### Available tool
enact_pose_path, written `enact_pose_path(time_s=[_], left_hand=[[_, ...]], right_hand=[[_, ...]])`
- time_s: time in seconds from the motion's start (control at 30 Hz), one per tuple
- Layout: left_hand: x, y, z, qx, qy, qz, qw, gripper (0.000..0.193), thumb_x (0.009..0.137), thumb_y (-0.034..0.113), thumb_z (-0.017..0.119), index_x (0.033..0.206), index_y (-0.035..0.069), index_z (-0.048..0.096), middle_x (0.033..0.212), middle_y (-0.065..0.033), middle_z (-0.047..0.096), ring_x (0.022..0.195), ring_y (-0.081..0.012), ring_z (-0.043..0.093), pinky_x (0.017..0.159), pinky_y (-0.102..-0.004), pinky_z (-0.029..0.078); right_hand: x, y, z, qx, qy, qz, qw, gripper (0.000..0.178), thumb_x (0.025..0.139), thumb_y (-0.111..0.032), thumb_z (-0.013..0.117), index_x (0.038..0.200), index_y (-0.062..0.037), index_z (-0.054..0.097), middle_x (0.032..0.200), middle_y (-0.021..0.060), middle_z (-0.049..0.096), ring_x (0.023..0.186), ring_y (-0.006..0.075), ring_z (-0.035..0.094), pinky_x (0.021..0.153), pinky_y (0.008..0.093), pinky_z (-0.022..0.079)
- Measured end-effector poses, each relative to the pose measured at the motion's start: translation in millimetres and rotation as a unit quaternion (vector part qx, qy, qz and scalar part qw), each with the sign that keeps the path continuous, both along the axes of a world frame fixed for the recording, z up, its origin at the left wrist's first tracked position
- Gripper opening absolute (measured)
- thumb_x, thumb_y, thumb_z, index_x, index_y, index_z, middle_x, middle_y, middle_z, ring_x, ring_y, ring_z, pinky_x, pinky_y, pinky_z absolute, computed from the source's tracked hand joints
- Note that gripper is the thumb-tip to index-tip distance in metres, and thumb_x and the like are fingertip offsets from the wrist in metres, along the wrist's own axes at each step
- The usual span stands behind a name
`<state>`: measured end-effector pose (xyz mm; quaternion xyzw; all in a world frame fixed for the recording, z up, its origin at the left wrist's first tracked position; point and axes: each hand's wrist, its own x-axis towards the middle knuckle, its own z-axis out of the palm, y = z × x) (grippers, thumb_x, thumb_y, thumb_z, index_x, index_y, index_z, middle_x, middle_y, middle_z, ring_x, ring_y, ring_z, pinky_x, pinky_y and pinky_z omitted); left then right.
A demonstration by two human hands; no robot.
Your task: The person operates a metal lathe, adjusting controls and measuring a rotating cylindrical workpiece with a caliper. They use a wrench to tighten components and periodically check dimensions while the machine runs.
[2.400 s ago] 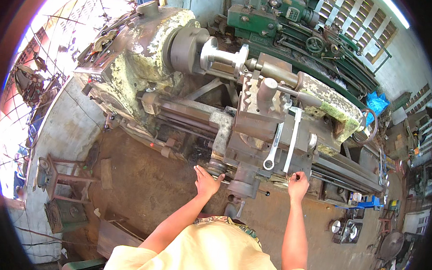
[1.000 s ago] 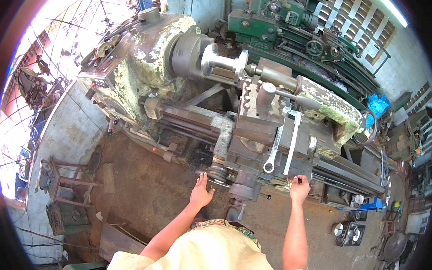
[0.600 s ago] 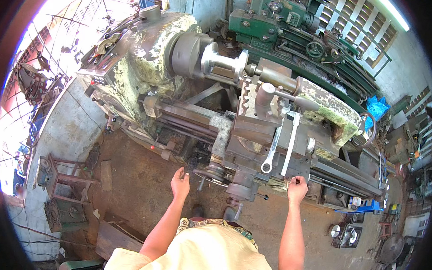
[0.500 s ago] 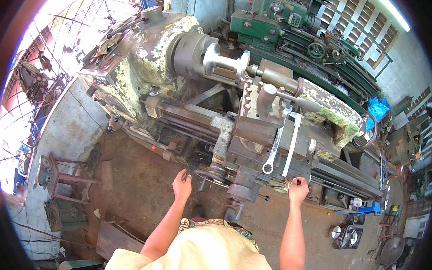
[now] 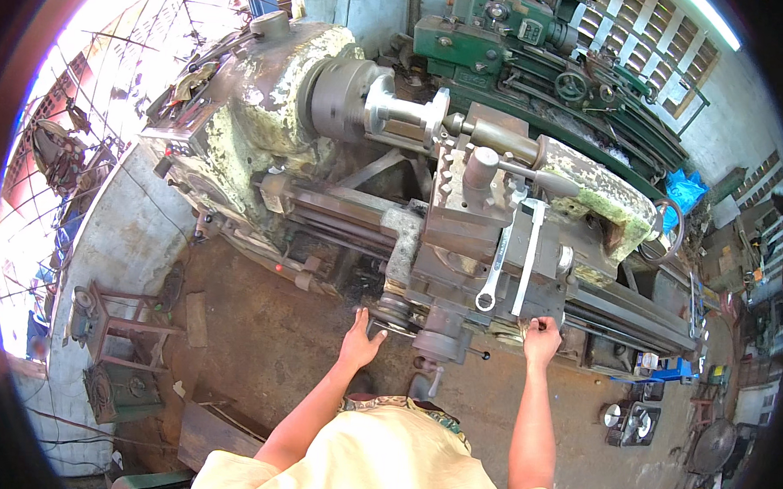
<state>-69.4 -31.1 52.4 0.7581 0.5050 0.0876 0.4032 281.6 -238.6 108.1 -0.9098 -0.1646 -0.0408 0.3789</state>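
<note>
My left hand (image 5: 360, 340) is at the carriage handwheel (image 5: 394, 312) of a worn metal lathe, its fingers stretched along the near left of the rim and its thumb apart. It seems to touch the wheel. My right hand (image 5: 542, 338) is closed at the carriage's right front edge, on a small dark part mostly hidden by the fingers. A shiny flanged workpiece (image 5: 406, 112) sits between the blurred chuck (image 5: 340, 98) and the tailstock (image 5: 588, 178). On the carriage lie a ring spanner (image 5: 494, 270) and a vernier caliper (image 5: 529, 258), beside the tool post (image 5: 480, 172).
A green lathe (image 5: 535, 77) stands behind. The cross-slide crank (image 5: 436, 380) points toward me, near my body. A small stool-like frame (image 5: 134, 317) is on the left floor. On the right are a black tray (image 5: 637, 424) and a standing fan (image 5: 710, 450).
My left hand has moved right and slightly forward, from open air to the handwheel. My right hand stays closed in nearly the same place. The chuck is blurred in both frames.
</note>
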Motion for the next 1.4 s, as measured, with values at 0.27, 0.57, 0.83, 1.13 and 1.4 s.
enact_pose_path(time_s=[0.27,0.57,0.83,1.13,1.4], left_hand=[[-8,5,8,0.009,0.004,-0.021,1.0,0.087,0.087,0.035,0.071,0.153,0.0,0.028,0.153,-0.0268,0.036,0.134,-0.0398,0.047,0.111,-0.0423,0.04],[-15,-2,16,-0.061,0.055,0.059,0.995,0.074,0.087,0.025,0.069,0.148,0.0,0.038,0.137,-0.0284,0.054,0.126,-0.0412,0.054,0.108,-0.0432,0.043],[-15,-3,7,-0.039,0.018,0.057,0.997,0.07,0.087,0.012,0.068,0.149,0.002,0.038,0.143,-0.0242,0.051,0.128,-0.0406,0.052,0.109,-0.0431,0.042],[-14,-8,-2,0.015,0.01,0.049,0.999,0.074,0.086,0.005,0.064,0.153,0.008,0.033,0.154,-0.0177,0.04,0.131,-0.0401,0.049,0.11,-0.0425,0.041],[-11,-10,-13,0.041,0.041,0.001,0.998,0.079,0.086,0.0,0.058,0.157,0.015,0.026,0.158,-0.0128,0.034,0.123,-0.0408,0.055,0.103,-0.0459,0.047]], right_hand=[[-1,0,0,0.01,0.007,0.001,1.0,0.013,0.084,-0.012,0.071,0.089,-0.0009,0.068,0.079,0.0193,0.07,0.073,0.0355,0.069,0.07,0.0416,0.053],[-3,2,6,0.015,0.02,-0.002,1.0,0.014,0.084,-0.013,0.071,0.09,-0.0004,0.068,0.075,0.0183,0.069,0.068,0.0323,0.068,0.067,0.0407,0.052],[-1,0,1,0.008,0.008,0.0,1.0,0.014,0.084,-0.014,0.071,0.089,-0.0016,0.069,0.073,0.0186,0.068,0.068,0.0334,0.068,0.066,0.0418,0.052],[0,0,-1,0.02,0.03,0.001,0.999,0.012,0.084,-0.013,0.071,0.087,-0.0017,0.068,0.076,0.0185,0.069,0.071,0.0345,0.069,0.069,0.042,0.053],[1,0,1,0.004,0.026,0.001,1.0,0.014,0.084,-0.015,0.071,0.088,-0.002,0.069,0.076,0.019,0.069,0.072,0.035,0.069,0.069,0.0423,0.052]])
